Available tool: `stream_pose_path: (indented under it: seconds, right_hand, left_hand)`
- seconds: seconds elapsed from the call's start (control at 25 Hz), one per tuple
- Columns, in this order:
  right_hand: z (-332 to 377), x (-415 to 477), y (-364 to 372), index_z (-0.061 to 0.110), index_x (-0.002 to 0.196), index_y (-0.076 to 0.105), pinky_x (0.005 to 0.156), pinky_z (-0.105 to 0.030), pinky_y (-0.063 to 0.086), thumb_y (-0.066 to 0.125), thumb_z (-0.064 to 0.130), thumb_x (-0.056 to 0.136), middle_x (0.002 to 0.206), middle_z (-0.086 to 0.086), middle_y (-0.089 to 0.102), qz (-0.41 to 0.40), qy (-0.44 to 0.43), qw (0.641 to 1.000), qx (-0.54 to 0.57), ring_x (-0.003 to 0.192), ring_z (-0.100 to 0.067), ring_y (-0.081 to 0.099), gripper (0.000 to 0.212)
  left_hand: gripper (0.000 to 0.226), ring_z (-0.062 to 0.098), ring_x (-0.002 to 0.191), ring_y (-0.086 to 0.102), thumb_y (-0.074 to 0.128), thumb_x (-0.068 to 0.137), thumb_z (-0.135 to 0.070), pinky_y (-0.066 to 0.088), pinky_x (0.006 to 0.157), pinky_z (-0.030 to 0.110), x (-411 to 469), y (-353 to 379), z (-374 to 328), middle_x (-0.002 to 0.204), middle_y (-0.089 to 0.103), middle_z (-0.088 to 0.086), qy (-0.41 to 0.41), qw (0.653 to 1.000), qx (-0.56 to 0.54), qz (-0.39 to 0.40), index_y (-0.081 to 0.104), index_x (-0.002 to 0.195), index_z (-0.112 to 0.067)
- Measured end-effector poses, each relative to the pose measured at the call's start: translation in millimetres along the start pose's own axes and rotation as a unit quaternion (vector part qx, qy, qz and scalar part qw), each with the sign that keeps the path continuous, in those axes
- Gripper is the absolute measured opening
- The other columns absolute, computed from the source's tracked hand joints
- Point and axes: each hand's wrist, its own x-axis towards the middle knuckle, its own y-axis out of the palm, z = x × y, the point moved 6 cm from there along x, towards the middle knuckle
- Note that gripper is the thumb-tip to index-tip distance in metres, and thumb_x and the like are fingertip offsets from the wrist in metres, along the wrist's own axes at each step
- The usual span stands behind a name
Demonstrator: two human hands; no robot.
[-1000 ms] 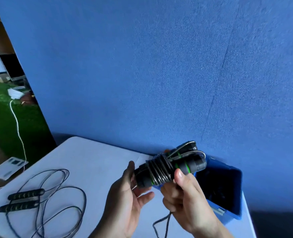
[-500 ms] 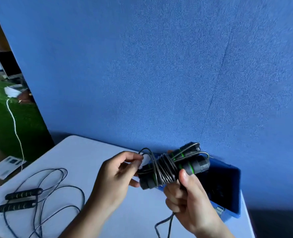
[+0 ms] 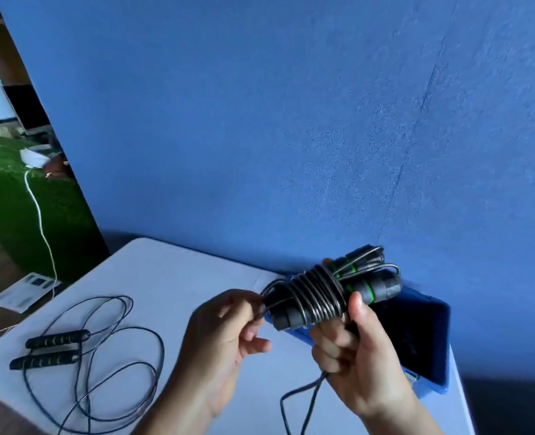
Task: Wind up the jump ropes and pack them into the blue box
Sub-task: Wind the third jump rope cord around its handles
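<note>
My right hand (image 3: 357, 350) grips a jump rope bundle (image 3: 329, 288): two black handles with green rings, held side by side, with dark cord coiled around them several times. My left hand (image 3: 225, 334) pinches the cord where it leaves the coil at the handles' left end. A loose tail of cord (image 3: 300, 400) hangs below my right hand. The blue box (image 3: 429, 346) stands open on the table just behind and to the right of the bundle. A second jump rope (image 3: 52, 348) with black handles lies unwound on the table's left side.
The white table (image 3: 172, 284) stands against a blue wall (image 3: 291, 120). Beyond its left edge the floor has green turf (image 3: 12, 208), a white cable (image 3: 40, 221) and papers (image 3: 24, 291). The table's right edge runs just past the box.
My left hand went from under the handles' left end to their top, then down to the end again with the cord pinched, laying another turn on the coil. The bundle rose slightly.
</note>
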Motion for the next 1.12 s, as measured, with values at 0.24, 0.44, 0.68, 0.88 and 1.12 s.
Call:
stream_pose_path:
  seconds: [0.24,0.44,0.68,0.88,1.12]
  right_hand:
    - [-10,5,4,0.021,0.059,0.032,0.037,-0.019,0.014,0.091,0.046,0.064,0.053,0.008,0.016,0.006,0.018,0.998,0.061,0.046,-0.006,0.011,0.065]
    - [-29,8,14,0.021,0.06,0.041,0.034,-0.018,0.018,0.092,0.041,0.062,0.054,0.008,0.018,0.005,0.029,0.994,0.109,0.046,-0.006,0.011,0.055]
    - [-22,12,16,0.02,0.062,0.044,0.043,-0.024,0.013,0.09,0.039,0.053,0.052,0.008,0.02,0.035,0.0,0.999,-0.014,0.045,-0.007,0.013,0.051]
    - [-20,15,22,0.015,0.08,0.058,0.045,-0.021,0.023,0.071,0.021,0.074,0.057,0.005,0.029,0.13,0.043,0.985,0.108,0.048,-0.008,0.026,0.016]
    - [-20,11,43,0.006,0.101,0.062,0.048,-0.022,0.021,0.045,0.023,0.094,0.062,0.002,0.035,0.177,0.066,0.972,0.136,0.053,-0.01,0.03,0.025]
  left_hand:
    - [0.034,0.012,0.054,0.047,0.043,0.095,0.01,0.047,0.044,0.024,1,14,16,0.068,0.052,0.007,-0.052,0.99,-0.125,0.027,0.062,0.096,-0.017]
    - [0.026,0.011,0.056,0.046,0.066,0.074,0.0,0.04,0.045,0.02,9,23,15,0.074,0.056,0.003,-0.032,0.971,-0.236,0.029,0.065,0.088,-0.022]
    - [0.054,0.008,0.068,0.054,0.098,0.054,-0.004,0.044,0.042,0.019,0,29,13,0.092,0.068,0.002,-0.13,0.888,-0.407,0.171,0.074,0.102,-0.009]
    - [0.037,0.008,0.063,0.046,0.09,0.066,-0.019,0.039,0.043,0.019,-2,23,0,0.083,0.059,0.003,-0.085,0.946,-0.215,0.225,0.077,0.1,-0.008]
    - [0.01,0.01,0.052,0.036,0.058,0.081,-0.002,0.025,0.044,0.022,2,34,-15,0.074,0.046,0.007,0.016,0.97,-0.058,0.235,0.063,0.084,-0.01]
